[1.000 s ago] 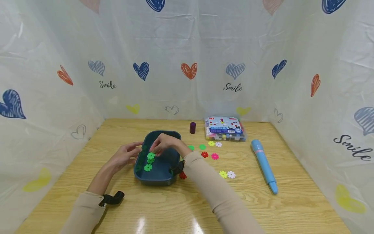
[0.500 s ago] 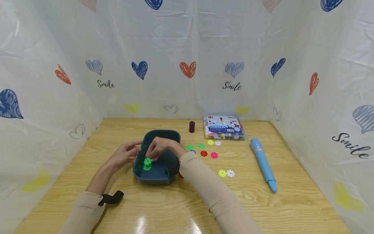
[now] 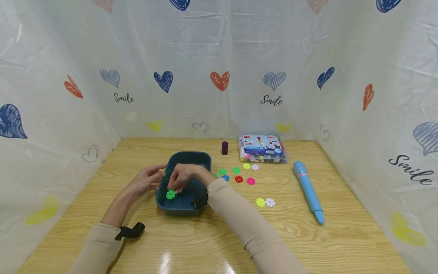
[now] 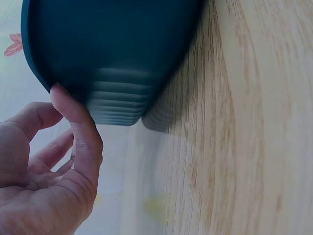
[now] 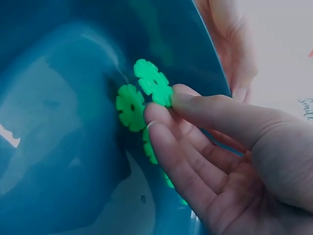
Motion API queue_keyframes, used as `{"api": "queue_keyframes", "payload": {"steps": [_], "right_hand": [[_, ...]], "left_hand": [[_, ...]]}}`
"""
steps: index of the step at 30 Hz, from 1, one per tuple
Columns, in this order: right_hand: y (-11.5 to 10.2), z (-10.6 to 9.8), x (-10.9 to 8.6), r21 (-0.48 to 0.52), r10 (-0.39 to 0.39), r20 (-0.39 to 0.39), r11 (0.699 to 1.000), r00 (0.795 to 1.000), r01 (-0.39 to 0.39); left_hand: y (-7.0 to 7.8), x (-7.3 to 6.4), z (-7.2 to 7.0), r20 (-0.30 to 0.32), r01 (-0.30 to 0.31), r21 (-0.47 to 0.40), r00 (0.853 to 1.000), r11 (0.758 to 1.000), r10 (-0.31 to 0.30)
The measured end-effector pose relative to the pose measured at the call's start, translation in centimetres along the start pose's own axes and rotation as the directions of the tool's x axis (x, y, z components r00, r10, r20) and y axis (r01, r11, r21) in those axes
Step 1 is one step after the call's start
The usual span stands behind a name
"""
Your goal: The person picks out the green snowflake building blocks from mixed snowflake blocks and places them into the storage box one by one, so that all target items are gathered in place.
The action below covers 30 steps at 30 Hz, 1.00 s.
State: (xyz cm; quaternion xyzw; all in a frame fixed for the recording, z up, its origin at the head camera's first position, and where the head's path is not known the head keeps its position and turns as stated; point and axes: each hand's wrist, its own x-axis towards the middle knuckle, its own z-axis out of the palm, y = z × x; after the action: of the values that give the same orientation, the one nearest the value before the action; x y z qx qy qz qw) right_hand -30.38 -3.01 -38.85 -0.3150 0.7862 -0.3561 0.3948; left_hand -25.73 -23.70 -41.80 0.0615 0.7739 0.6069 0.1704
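A dark teal plastic basin point(image 3: 183, 211) sits on the wooden table. Inside it, my right hand point(image 3: 181, 178) pinches a green flower-shaped snowflake disc point(image 5: 154, 82) between thumb and fingertips. Just below that, another green disc point(image 5: 130, 108) lies in the basin; more green discs are partly hidden behind the right fingers point(image 5: 177, 169). At the basin's left side is my left hand point(image 3: 145, 181), fingers loosely bent. In the left wrist view one fingertip touches the rim point(image 4: 33, 63) from outside.
Right of the basin lie loose discs, among them a blue disc point(image 3: 225, 178), a red disc point(image 3: 238, 179) and a yellow disc point(image 3: 260, 202). Behind stand a purple cylinder point(image 3: 224, 148) and a clear kit box point(image 3: 262, 149). A blue microphone-shaped object point(image 3: 309, 192) lies farther right.
My right hand has moved down and nearer inside the basin with the green disc, over the nearest disc. The left hand stays at the rim.
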Motion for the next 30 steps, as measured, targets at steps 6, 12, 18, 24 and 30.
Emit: {"api": "queue_keyframes", "payload": {"steps": [6,12,18,24,30], "right_hand": [[0.2,0.28,0.12,-0.04,-0.004,0.038,0.999,0.999,0.005],[0.15,0.49,0.08,-0.095,0.006,0.069,0.995,0.998,0.001],[-0.08,0.68,0.18,-0.11,0.04,0.112,0.994,0.993,-0.027],[-0.07,0.88,0.38,-0.082,0.046,0.109,0.996,0.993,-0.037],[-0.36,0.84,0.25,-0.088,0.056,0.097,0.995,0.994,-0.047]], "left_hand": [[-0.03,0.13,0.03,-0.013,0.003,0.013,1.0,1.0,-0.003],[-0.22,0.21,0.06,-0.016,0.002,0.02,1.0,1.0,-0.001],[-0.28,0.08,0.01,-0.008,-0.003,0.021,1.0,1.0,0.003],[-0.31,0.08,0.01,-0.004,-0.009,0.02,1.0,1.0,0.009],[-0.29,0.15,0.02,-0.002,-0.017,0.016,1.0,1.0,0.017]]}}
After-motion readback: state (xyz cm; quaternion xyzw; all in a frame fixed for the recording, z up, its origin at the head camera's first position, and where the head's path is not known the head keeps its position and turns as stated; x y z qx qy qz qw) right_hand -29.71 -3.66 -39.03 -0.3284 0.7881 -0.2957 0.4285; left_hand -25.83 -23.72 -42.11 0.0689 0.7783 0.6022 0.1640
